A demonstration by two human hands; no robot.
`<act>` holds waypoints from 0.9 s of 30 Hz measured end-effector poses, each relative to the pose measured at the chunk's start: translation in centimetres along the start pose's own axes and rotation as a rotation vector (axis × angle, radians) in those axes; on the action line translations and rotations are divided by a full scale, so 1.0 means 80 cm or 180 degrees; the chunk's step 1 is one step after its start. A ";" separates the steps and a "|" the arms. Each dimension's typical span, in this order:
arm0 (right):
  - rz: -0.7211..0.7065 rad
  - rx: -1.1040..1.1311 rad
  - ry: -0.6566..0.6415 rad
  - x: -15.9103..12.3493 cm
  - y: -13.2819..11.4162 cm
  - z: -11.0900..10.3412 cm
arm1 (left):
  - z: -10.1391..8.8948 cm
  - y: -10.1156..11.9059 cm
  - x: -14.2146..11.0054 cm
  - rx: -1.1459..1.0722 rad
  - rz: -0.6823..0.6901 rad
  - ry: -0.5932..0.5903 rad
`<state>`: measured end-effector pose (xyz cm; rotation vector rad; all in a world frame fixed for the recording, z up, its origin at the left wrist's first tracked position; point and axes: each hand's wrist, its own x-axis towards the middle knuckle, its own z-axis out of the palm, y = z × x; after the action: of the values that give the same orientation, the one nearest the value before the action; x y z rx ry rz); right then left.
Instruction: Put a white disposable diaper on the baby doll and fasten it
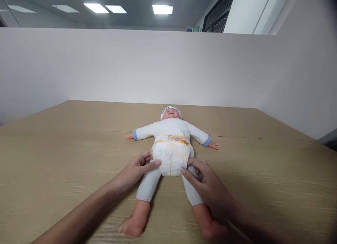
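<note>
A baby doll (172, 125) in a white outfit with blue cuffs and a white printed cap lies on its back, feet toward me and arms spread. Around its hips is a white diaper (171, 159) with a printed orange band at the waist. My left hand (143, 165) pinches the diaper's edge at the leg opening on the left, thumb on top. At the opposite leg opening, my right hand (198, 173) has its thumb and fingers closed on the other edge. The fingertips beneath the diaper's edges are partly hidden.
The doll rests on a wide wood-grain table (79, 152) with a thin seam running across it. A white partition (158, 66) rises along the far edge, and another wall (302, 82) stands at the right. A dark object (331, 140) shows at the right edge.
</note>
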<state>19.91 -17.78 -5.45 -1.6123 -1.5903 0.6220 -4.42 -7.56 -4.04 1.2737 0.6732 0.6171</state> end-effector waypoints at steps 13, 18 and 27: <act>-0.1358 -0.0616 0.1096 -0.007 0.045 0.000 | -0.007 -0.018 -0.012 0.0568 0.0622 0.0386; -0.1814 -0.1097 0.1199 0.007 0.087 -0.042 | -0.045 -0.004 -0.013 0.1118 0.0809 0.0443; -0.1241 -0.1645 0.1162 0.157 0.153 -0.061 | -0.111 -0.008 0.101 0.4699 0.1189 0.1822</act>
<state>32.45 -5.44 -10.18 -1.5797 -1.7946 -0.3009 -5.71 4.07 -6.97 2.6675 1.5132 0.8120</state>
